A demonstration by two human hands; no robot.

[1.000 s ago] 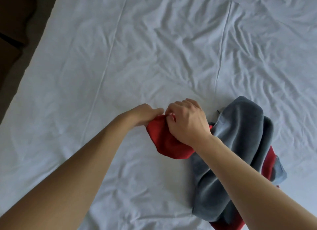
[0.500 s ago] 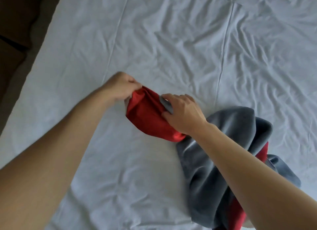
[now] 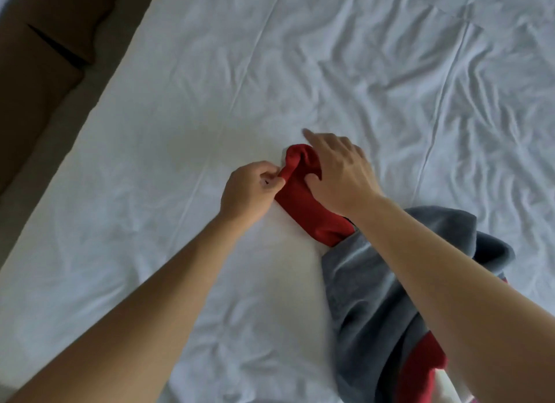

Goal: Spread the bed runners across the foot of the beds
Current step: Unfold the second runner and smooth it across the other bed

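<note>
We see the bed runner (image 3: 309, 204) bunched, its long axis running toward lower right; left hand (image 3: 247, 192) pinches its red end; right hand (image 3: 339, 174) lies loosely spread on it.

Right hand (image 3: 339, 174) fingers now, seemingly, straightened

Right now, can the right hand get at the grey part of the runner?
Probably yes. The right hand rests open on the red end, holding nothing, and the grey part lies bunched directly under its forearm with nothing on top. The left hand pinches the red end only.
</note>
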